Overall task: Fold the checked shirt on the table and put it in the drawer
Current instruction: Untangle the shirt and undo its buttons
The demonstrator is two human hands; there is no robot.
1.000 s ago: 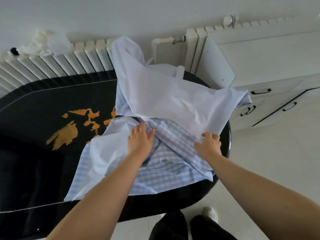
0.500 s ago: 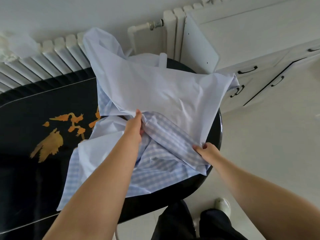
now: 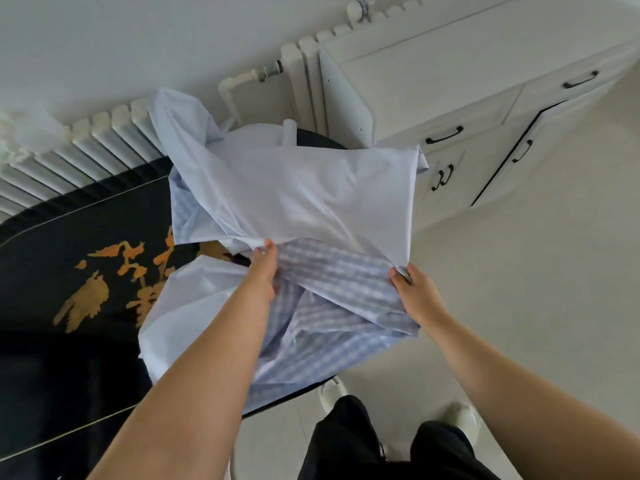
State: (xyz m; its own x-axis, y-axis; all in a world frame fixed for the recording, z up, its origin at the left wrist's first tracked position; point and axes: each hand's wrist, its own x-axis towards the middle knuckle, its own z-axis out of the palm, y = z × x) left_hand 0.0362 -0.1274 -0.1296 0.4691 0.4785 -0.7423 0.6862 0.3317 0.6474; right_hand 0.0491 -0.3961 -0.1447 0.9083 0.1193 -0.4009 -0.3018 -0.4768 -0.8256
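Cotton in pale blue check, the shirt (image 3: 332, 306) had come up off the black table (image 3: 69, 271) compared with a moment earlier, when it lay flatter. The left hand (image 3: 265, 271) pinched a plain edge, and the right hand (image 3: 414, 292), just beside it, gripped another edge. Beyond the right hand stood the cabinet with a drawer (image 3: 450, 133). Folding had barely begun; the cloth was likely being shaken straight first.

The checked shirt (image 3: 332, 282) is thin, matt, creased cloth. Beneath it the worktop (image 3: 69, 237) is glossy black lacquer with gold painting. Beside the worktop, the cabinet (image 3: 450, 81) looks smooth painted white, handles dark metal.
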